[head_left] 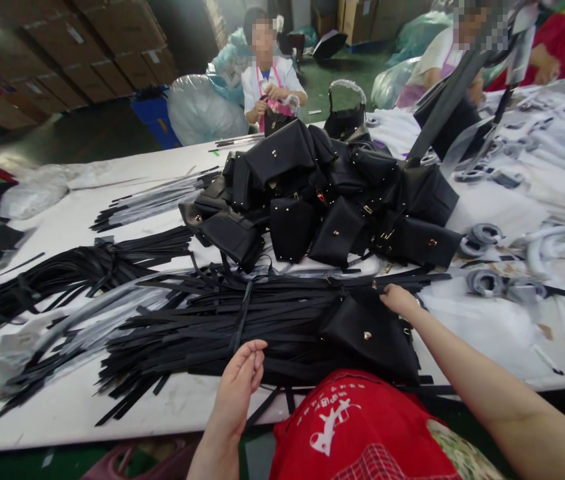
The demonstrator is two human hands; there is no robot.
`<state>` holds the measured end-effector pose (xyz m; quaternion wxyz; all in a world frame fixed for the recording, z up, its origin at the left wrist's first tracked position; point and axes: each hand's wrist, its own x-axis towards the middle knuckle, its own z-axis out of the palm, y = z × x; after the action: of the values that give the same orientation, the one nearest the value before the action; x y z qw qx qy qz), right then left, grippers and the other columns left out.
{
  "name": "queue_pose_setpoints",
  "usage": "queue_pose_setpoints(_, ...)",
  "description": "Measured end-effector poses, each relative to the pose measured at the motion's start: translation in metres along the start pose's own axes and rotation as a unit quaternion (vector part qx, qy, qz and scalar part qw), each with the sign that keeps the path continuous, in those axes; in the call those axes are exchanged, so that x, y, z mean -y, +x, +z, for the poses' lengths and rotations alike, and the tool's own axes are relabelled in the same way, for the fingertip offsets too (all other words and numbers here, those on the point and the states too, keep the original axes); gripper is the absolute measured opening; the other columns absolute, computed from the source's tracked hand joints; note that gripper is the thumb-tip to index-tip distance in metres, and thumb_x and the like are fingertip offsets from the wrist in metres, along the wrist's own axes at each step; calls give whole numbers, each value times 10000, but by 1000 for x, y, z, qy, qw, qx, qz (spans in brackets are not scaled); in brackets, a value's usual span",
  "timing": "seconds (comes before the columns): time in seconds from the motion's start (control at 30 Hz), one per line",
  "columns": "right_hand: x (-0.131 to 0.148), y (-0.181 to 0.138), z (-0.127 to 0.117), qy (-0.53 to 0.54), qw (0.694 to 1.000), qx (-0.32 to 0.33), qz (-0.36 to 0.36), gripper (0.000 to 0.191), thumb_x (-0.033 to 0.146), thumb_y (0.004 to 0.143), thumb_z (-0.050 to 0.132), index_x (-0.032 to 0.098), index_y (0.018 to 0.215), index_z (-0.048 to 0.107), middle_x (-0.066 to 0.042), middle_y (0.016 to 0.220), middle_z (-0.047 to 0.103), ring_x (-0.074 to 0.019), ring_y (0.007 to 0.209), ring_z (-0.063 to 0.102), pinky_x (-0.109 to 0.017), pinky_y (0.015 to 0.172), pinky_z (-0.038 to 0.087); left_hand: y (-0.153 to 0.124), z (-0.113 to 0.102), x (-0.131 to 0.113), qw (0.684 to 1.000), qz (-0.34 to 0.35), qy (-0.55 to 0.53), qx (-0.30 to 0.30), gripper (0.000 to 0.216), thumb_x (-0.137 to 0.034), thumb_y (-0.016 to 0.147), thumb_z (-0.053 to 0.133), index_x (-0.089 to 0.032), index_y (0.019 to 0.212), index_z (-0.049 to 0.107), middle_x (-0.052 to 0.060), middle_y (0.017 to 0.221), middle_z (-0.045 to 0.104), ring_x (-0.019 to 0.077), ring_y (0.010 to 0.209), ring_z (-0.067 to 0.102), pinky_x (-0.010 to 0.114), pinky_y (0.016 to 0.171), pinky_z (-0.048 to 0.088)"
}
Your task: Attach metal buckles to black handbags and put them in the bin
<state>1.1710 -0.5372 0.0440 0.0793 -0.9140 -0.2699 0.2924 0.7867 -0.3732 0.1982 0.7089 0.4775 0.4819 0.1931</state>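
Note:
A black handbag (369,337) with a small gold-coloured fitting lies on a bundle of long black straps (192,327), close to the table's front edge. At its upper right edge, my right hand (401,301) is closed on the bag with the fingertips. My left hand (243,375) hovers at the near side of the strap bundle, left of the bag. Its fingers are curled and pressed together; whether anything small is inside them is hidden. A strap tied around the bundle's middle shows just beyond that hand.
Beyond the straps rises a pile of black handbags (287,160). More black straps (107,263) lie left, white wrapped pieces (552,167) and grey coils (485,240) right. A slanted grey post (455,87) stands at the far right. A co-worker (275,87) handles a bag across the table (62,427).

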Motion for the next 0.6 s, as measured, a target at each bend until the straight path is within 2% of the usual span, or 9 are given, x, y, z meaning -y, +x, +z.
queue_pose_setpoints(0.07,-8,14,6,47,999,2,27,410,283,822,530,2,1096,650,-248,1028,672,-322,936,634,-360,759,432,4,3,-2,1000,-8,12,-4,375,-414,736,703,-136,972,617,-53,639,433,20,466,299,154,447,176)
queue_pose_setpoints(0.13,-10,23,13,102,994,14,30,401,330,828,548,42,1075,677,-186,976,700,-275,893,646,-320,746,451,6,7,-3,1000,-7,19,-10,405,-429,721,718,-132,980,624,-49,641,438,26,476,313,154,451,197)
queue_pose_setpoints(0.2,-8,27,21,158,987,28,22,386,378,840,544,76,1017,707,-134,896,719,-232,814,657,-284,700,468,8,11,-3,1000,-3,21,-8,433,-450,722,720,-131,1000,626,-45,652,445,28,485,322,156,454,212)
queue_pose_setpoints(0.3,-1,21,31,221,974,39,-11,379,412,836,551,95,952,723,-110,828,726,-218,747,664,-277,659,485,9,17,-1,1000,0,20,2,487,-493,738,710,-131,1051,618,-50,656,439,24,475,299,160,444,193)
queue_pose_setpoints(0.4,7,1,32,254,964,12,-72,328,407,827,556,139,914,723,-91,869,729,-231,821,662,-302,738,490,9,23,-2,1000,-9,22,8,543,-549,727,710,-124,1053,618,-64,624,411,20,456,263,165,429,164)
queue_pose_setpoints(0.47,12,-18,24,261,958,-26,-112,309,419,830,549,169,900,717,-83,930,720,-245,908,639,-328,826,467,8,28,-3,999,-15,32,19,552,-578,719,707,-122,1020,626,-70,605,397,19,448,251,166,422,155)
queue_pose_setpoints(0.53,18,-44,7,261,953,-64,-139,321,456,841,536,186,871,707,-76,926,706,-250,925,616,-345,854,443,7,36,-7,998,-12,49,45,535,-592,725,695,-126,979,630,-73,589,393,19,439,248,167,415,149)
queue_pose_setpoints(0.6,26,-76,-18,244,951,-85,-172,379,502,874,493,188,783,685,-60,805,681,-229,815,606,-333,775,441,4,47,-11,994,1,68,81,507,-594,744,676,-131,943,627,-75,577,390,21,433,256,165,408,150)
